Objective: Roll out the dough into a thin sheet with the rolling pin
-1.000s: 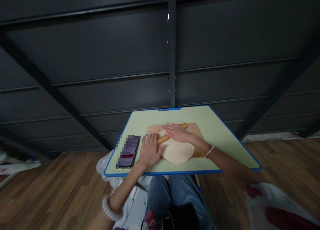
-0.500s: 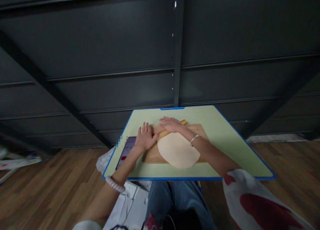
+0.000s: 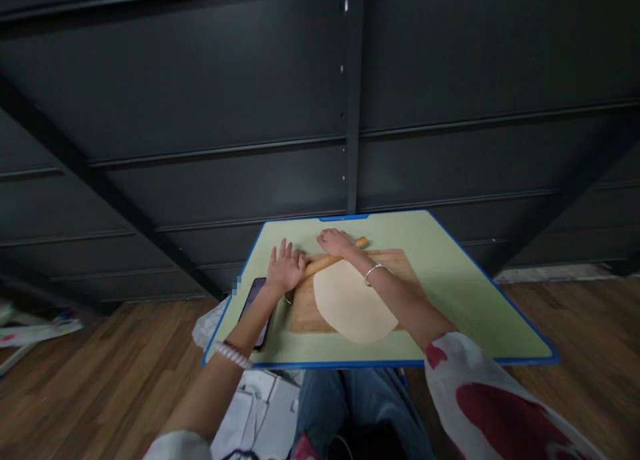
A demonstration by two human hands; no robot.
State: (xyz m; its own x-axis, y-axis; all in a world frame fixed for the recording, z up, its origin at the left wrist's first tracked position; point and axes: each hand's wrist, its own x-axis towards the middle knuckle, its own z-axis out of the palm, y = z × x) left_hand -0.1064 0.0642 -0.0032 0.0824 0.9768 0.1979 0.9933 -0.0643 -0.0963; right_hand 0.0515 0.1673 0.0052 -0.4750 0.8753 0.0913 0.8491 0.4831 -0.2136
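Dough (image 3: pixel 350 303): 1 sheet, pale cream, thin, smooth, roughly round; lies on board (image 3: pixel 306 313), near edge overhanging onto table (image 3: pixel 465 313). Pin (image 3: pixel 324 265) slants along its far edge. Left hand (image 3: pixel 286 271): at pin's left end, fingers spread. Right hand (image 3: pixel 336 241): laid over pin near other end, fingers together; from where I stand, cannot tell whether it grips.

The left hand (image 3: pixel 286 271) apparently touches one end of a slanted rolling pin (image 3: pixel 321 265); the right hand (image 3: pixel 336 242) lies across it, by pale dough (image 3: pixel 351 305) on a wooden board (image 3: pixel 304 315).
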